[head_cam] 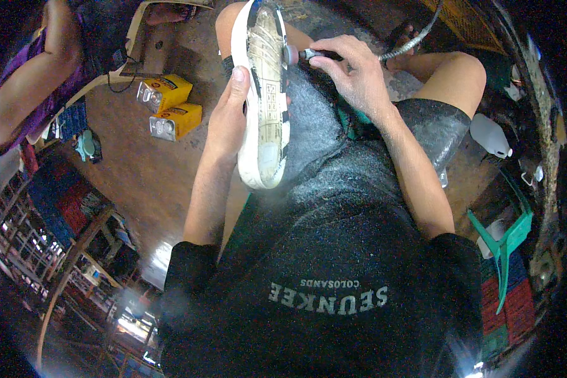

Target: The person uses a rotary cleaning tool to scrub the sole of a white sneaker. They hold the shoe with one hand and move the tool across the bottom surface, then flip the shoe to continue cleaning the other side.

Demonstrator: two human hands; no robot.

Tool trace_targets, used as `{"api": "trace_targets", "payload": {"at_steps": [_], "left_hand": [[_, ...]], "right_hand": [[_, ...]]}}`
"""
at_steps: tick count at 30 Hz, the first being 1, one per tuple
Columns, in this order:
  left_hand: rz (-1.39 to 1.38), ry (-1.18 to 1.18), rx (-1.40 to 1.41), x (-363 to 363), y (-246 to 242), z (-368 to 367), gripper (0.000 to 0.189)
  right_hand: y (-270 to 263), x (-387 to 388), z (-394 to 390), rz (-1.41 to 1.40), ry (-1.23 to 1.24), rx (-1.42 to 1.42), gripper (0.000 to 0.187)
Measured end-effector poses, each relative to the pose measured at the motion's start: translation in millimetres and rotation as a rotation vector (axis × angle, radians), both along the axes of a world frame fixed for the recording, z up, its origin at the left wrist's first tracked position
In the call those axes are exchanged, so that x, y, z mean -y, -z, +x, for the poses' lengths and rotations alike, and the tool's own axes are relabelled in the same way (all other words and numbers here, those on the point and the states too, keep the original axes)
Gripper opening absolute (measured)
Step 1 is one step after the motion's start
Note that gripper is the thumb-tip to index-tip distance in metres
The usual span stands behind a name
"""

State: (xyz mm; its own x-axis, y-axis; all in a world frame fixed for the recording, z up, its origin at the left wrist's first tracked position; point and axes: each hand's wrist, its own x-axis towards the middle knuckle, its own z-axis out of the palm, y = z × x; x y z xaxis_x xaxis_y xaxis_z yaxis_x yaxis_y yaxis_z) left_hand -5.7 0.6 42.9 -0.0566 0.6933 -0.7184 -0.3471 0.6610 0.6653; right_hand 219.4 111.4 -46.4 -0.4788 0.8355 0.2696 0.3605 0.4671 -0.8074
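Observation:
A white shoe sole (267,104) stands lengthwise above my lap, its worn, printed inner face turned up. My left hand (229,111) grips its left edge, thumb on the rim. In my right hand (352,66) is a rotary tool handpiece (323,55), fed by a flexible metal shaft (413,41). The tool's round, pinkish grinding head (291,55) is at the sole's right edge; whether it touches cannot be told. Pale dust coats my dark shorts (321,104) and shirt (326,227).
Two yellow metal cans (177,120) stand on the floor at left, near another person's arm (33,90). To the right lie a white plastic jug (490,135) and a green plastic piece of furniture (505,236). A teal object (86,145) lies at far left.

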Motion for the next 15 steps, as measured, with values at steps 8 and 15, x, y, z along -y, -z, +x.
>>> {"api": "trace_targets", "payload": {"at_steps": [8, 15], "left_hand": [[0.017, 0.009, -0.050, -2, 3, 1, 0.078], [-0.016, -0.025, -0.023, -3, -2, 2, 0.069]], "right_hand": [[2, -23, 3, -0.026, 0.111, -0.050, 0.027], [4, -26, -4, -0.023, 0.083, -0.031, 0.027]]}}
